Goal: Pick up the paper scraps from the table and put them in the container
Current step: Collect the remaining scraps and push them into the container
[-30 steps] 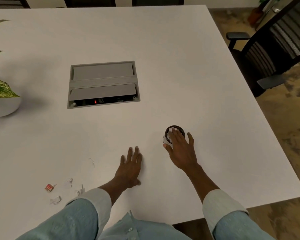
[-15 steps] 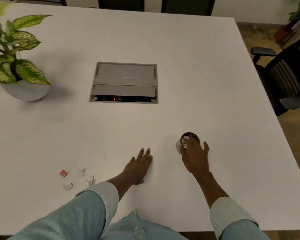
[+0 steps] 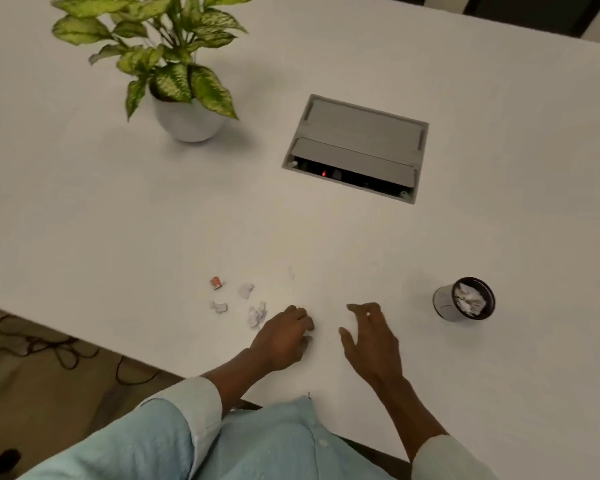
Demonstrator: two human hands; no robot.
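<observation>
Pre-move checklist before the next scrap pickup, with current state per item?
1. Scraps left on the table: ok. A red scrap and white scraps lie near the front edge.
2. Left hand near target: ok. Its curled fingers sit just right of the nearest white scrap.
3. Left hand empty: cannot tell, the fingers are curled under.
4. Right hand free: ok. Open, nothing seen in it, clear of the container.
5. Container ready: ok. Open top, white paper already inside.
6. Path from scraps to container: ok. Only the right hand lies between; the potted plant stands far back.
</observation>
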